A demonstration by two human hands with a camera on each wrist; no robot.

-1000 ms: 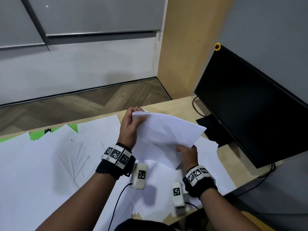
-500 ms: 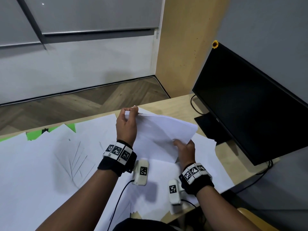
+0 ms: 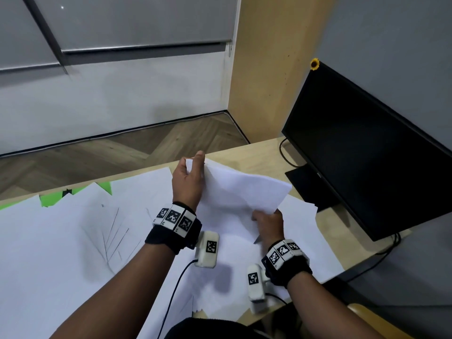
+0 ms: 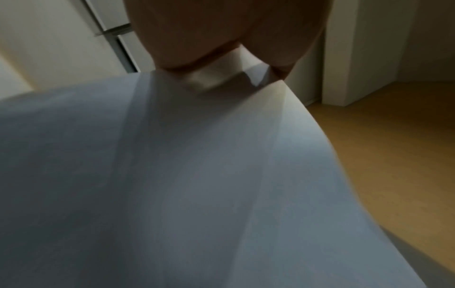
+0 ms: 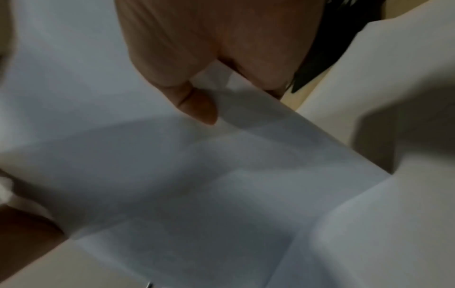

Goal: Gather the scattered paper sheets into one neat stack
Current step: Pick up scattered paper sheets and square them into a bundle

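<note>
A sheaf of white paper sheets (image 3: pixel 242 189) hangs bowed above the desk, held between both hands. My left hand (image 3: pixel 188 177) pinches its far corner, thumb and fingers closed on the edge. My right hand (image 3: pixel 267 222) grips the near corner. The left wrist view shows the paper sheets (image 4: pixel 197 175) filling the frame, pinched at the top by the fingers (image 4: pixel 197 35). In the right wrist view the thumb and fingers (image 5: pixel 197 78) clamp the sheaf's edge (image 5: pixel 221 155). Several more loose sheets (image 3: pixel 73 241) lie overlapping across the desk.
A black monitor (image 3: pixel 367 148) stands at the right on the wooden desk (image 3: pixel 259 150), its base (image 3: pixel 305 182) beside the sheets. Green tape (image 3: pixel 51 199) shows at the desk's far left edge. Cables run from the wrist cameras. Wooden floor lies beyond the desk.
The held sheaf has sunk lower and flattened from a steep tilt, and both hands have drawn slightly left with it. Both hands keep their hold.
</note>
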